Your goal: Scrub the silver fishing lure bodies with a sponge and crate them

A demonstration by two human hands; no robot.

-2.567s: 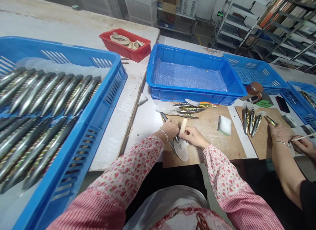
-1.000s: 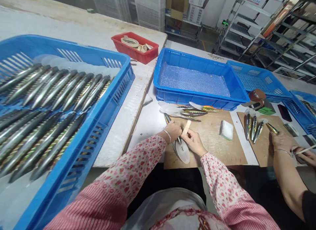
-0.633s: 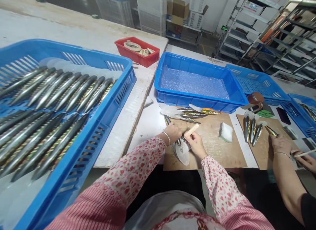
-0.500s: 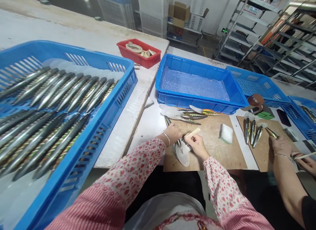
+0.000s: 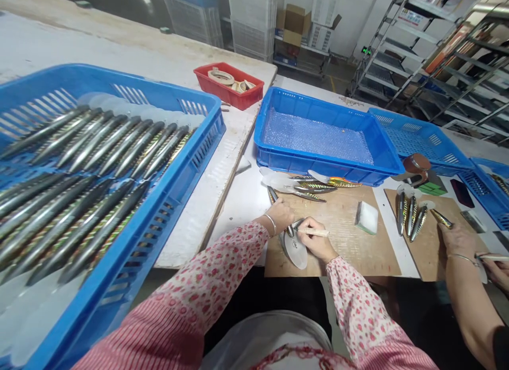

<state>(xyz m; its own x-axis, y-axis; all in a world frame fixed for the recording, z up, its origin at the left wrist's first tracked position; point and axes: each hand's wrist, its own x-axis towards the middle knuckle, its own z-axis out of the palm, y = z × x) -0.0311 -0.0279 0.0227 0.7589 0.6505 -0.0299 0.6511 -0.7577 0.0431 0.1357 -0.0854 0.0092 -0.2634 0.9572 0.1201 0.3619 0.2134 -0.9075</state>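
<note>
My left hand (image 5: 281, 216) is closed around a dark fishing lure (image 5: 272, 194) low over the brown board (image 5: 342, 248). The lure's clear, rounded lip (image 5: 296, 253) points toward me, with a small metal ring on it. In my right hand (image 5: 317, 244) is a slim tool with a pale, wood-coloured handle (image 5: 314, 231). Its working end meets the lure close to the base of the lip, though my fingers partly hide that spot. Several more lures (image 5: 314, 188) with clear lips lie at the board's far edge. A white-and-green sponge block (image 5: 366, 217) sits on the right of the board.
A blue crate (image 5: 191, 163) at left holds rows of lures. Behind the board stands a bubble-wrap-lined blue tray (image 5: 330, 171), with a red bin (image 5: 238, 97) of tape rolls beyond. At right, a co-worker's hands (image 5: 459, 240) work beside three lures (image 5: 411, 213).
My right hand has turned the tool, so its handle now lies nearly level and points right instead of up and right. My left hand keeps its hold. The view has shifted slightly.
</note>
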